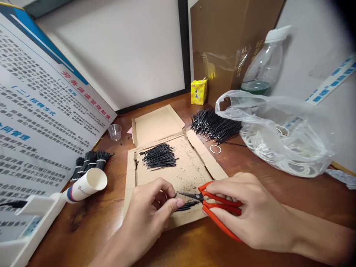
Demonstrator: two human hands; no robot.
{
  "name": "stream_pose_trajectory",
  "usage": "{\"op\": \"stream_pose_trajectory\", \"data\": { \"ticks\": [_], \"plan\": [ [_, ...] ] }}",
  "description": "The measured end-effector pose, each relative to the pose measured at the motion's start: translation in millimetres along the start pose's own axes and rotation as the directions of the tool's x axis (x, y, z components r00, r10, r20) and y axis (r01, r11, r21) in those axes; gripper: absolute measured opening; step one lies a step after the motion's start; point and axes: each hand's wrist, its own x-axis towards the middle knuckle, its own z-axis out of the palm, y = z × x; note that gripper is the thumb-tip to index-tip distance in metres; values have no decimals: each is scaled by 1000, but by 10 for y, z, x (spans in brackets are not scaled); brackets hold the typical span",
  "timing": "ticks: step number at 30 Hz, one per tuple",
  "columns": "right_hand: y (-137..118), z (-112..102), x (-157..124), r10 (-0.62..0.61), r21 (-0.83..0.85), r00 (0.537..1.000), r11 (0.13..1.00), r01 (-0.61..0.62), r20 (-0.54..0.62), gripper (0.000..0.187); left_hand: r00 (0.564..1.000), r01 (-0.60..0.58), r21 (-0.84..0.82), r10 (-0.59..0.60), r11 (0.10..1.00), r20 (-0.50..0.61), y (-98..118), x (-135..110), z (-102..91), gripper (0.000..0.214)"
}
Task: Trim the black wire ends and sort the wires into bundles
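Fingers of my left hand (148,207) pinch a short black wire pc (175,195) betw. thumb and index; it's mostly hidden, so can't tell its length or if there's more than one. Fingers of my right hand (257,205) are wrapped round the handles of the red-handled scissors (200,196), tips right by the pc; can't tell if they're touching it. All this is over the near end of an opened-out cardboard box (157,124) on the table (111,187).

Progress, going by the piles: several banded wire bundles (91,157) sit at left, prob. finished. Neat loose batch (160,155) lies on the cardboard, prob. trimmed but w/o a band yet. Few more pcs, the near group (187,206), lie just beside my left thumb; unclear if done. Dark offcuts (191,168) are scattered about, so a fair bit of snipping looks done. Big loose heap (217,126) at right looks untouched, i.e. prob. lots left. White ring (215,149), prob. a rubber band, lies just beside it, w/ similar ones in the plastic bag (308,129).
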Motion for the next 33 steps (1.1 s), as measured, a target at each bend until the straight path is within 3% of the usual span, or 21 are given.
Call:
{"op": "stream_pose_trajectory", "data": {
  "ticks": [23, 33],
  "plan": [
    [33, 8, -5, -26, -16, 1000, 1000, 26, -2, 18, 992, -125, 102, 128, 987, -23, -12, -1, -24, 16],
    [44, 7, -5, -36, -30, 999, 999, 35, -32, 19, 993, -118, 39, 119, 992, -22, -25, 3, -19, 15]
  ]
}}
